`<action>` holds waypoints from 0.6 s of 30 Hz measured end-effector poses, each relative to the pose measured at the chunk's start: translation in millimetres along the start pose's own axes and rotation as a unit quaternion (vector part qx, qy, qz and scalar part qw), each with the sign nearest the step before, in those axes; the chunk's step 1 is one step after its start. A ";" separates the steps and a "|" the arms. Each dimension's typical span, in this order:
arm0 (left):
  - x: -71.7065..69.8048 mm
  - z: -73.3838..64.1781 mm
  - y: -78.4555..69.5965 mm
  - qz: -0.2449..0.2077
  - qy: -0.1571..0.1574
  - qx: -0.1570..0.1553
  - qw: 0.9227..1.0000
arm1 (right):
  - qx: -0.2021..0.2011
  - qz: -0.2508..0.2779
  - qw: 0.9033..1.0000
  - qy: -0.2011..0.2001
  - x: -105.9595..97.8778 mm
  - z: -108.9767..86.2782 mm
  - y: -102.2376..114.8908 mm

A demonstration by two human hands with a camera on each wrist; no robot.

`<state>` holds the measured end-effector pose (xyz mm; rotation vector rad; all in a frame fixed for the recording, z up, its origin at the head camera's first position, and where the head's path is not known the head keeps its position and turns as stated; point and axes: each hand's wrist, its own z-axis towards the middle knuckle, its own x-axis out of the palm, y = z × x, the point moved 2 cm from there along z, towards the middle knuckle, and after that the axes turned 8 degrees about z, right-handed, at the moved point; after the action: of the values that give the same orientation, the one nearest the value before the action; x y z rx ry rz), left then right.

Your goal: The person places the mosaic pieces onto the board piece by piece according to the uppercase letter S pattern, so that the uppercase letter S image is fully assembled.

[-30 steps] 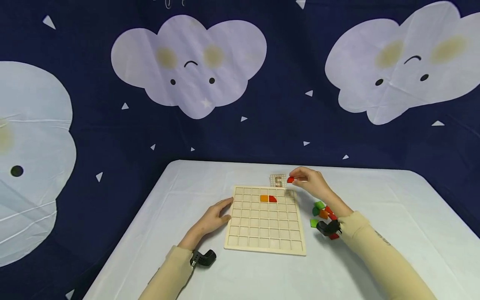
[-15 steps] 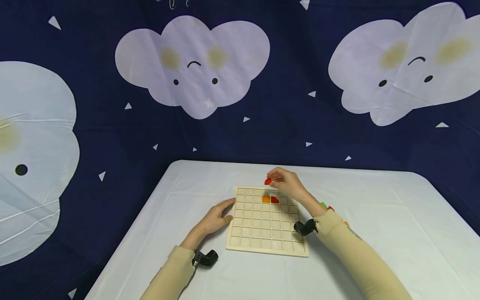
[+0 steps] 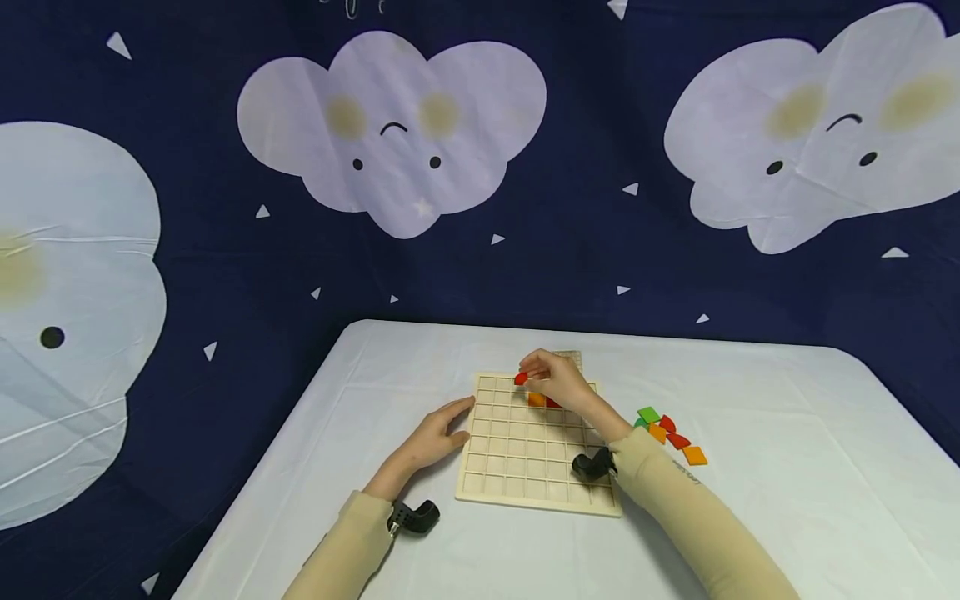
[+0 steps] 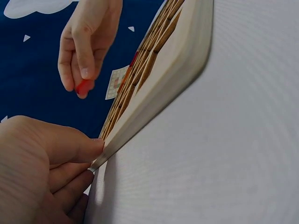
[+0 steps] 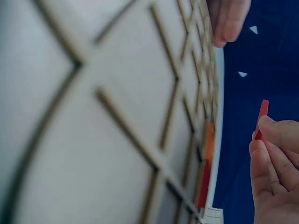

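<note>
My right hand pinches a red tile with a rounded edge between thumb and fingers, above the far rows of a pale wooden grid board. In the right wrist view the pinched red tile appears edge-on, apart from the board. An orange square tile and another red tile sit side by side in the grid, the red one partly covered by my right hand in the head view. My left hand touches the board's left edge with thumb and fingers, its fingers fairly straight.
Several loose green, red and orange tiles lie right of the board, some overlapping. A small patterned card lies behind the board, partly hidden by my right hand. A white cloth covers the table; a dark blue cloud-print backdrop stands behind.
My right hand has carried the red tile leftward from beside the card, then lowered it nearer the board's far rows. The loose tiles have come back into sight. My left hand stays at the board's edge.
</note>
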<state>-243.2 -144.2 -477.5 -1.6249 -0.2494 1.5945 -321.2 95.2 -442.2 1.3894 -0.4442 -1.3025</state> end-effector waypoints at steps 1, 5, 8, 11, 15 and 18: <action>-0.1 0.0 -0.5 0.001 0.000 0.001 1.000 | 0.005 -0.001 1.000 0.003 1.5 -0.7 -1.3; -0.5 0.8 -1.9 0.010 -0.001 0.005 1.000 | 0.016 -0.010 1.000 0.015 6.7 -1.8 -5.1; -0.4 1.8 -1.8 0.010 -0.002 0.007 1.000 | 0.021 -0.028 0.999 0.023 9.6 -2.5 -7.8; 0.1 1.9 -1.2 0.010 -0.001 0.007 1.000 | 0.019 -0.046 0.998 0.034 11.5 -4.9 -9.8; 0.6 1.3 -0.8 0.013 0.002 0.004 1.000 | 0.013 -0.062 0.997 0.042 13.6 -7.5 -11.0; 0.8 1.3 -0.8 0.015 0.003 0.006 1.000 | 0.010 -0.067 0.997 0.044 15.0 -7.6 -11.1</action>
<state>-243.9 -142.6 -477.3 -1.6313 -0.2121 1.6110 -314.2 89.4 -460.2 1.5072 -0.3100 -1.3420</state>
